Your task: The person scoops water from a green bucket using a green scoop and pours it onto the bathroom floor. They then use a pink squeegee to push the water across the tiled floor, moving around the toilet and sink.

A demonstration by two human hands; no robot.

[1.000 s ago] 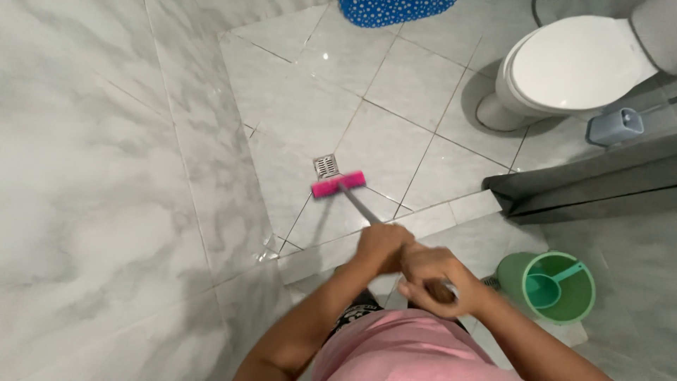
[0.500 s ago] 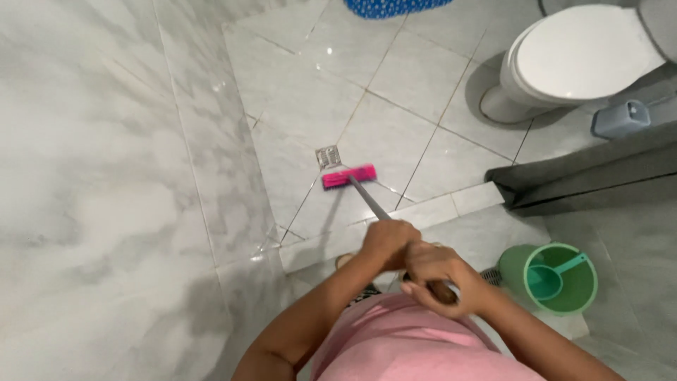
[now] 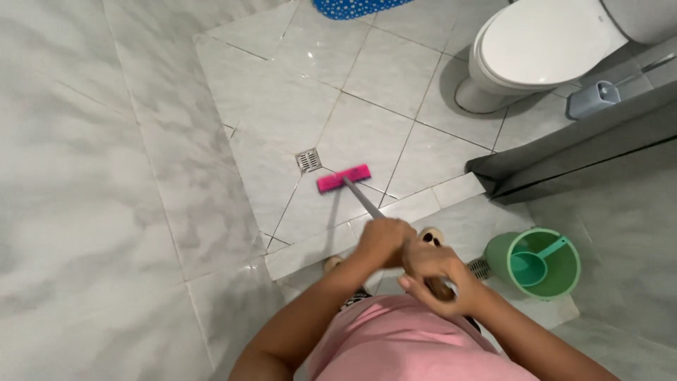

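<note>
Two hands grip one long grey handle that runs from the chest at 6 o'clock up toward the centre, ending in a pink brush head flat on the pale floor tiles. The brush head lies just beside a small square floor drain, at its 4 o'clock, and close above a low raised curb that crosses the floor from 7 o'clock to 3 o'clock.

Open tile spreads from the brush toward 12 o'clock up to a blue dotted mat. A grey marble wall closes the side from 7 to 11 o'clock. A white toilet stands at 2 o'clock, with a grey toilet-brush holder beside it and a dark sill below. A green bucket holding a teal dipper sits at 4 o'clock, near the right elbow.

The left hand is lower down the handle, fingers curled shut around it; the right hand clamps the top end, fingers wrapped, close to the pink shirt. Both forearms angle inward.

Compared with half a second ago, the brush head sits slightly farther to the right of the drain, the grip unchanged.
</note>
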